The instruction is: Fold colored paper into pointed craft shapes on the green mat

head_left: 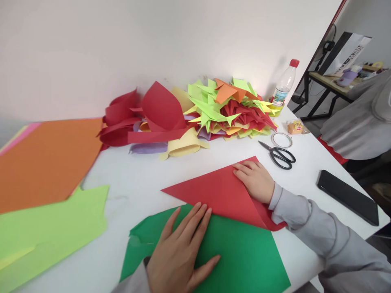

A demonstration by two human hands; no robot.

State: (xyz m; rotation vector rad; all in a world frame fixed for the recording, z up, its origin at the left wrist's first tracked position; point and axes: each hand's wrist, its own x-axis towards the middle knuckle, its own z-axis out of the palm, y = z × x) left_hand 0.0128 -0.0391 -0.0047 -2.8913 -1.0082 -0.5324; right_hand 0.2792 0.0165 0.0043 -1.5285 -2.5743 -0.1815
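A red sheet of paper (214, 191) folded into a triangle lies on the white table (137, 179). My right hand (255, 179) rests flat on its right corner, fingers stretched out. A green sheet (244, 252) lies under and in front of it. My left hand (180, 252) lies flat with fingers spread on the green sheet, fingertips at the red triangle's lower edge. Neither hand grips anything.
A pile of folded paper shapes and curled sheets (195, 114) sits by the wall. Orange (45, 158) and lime (45, 232) sheets lie left. Scissors (279, 154), a tape roll (281, 140), a bottle (284, 85) and a black phone (348, 195) lie right. Another person's grey sleeve (357, 122) is beyond.
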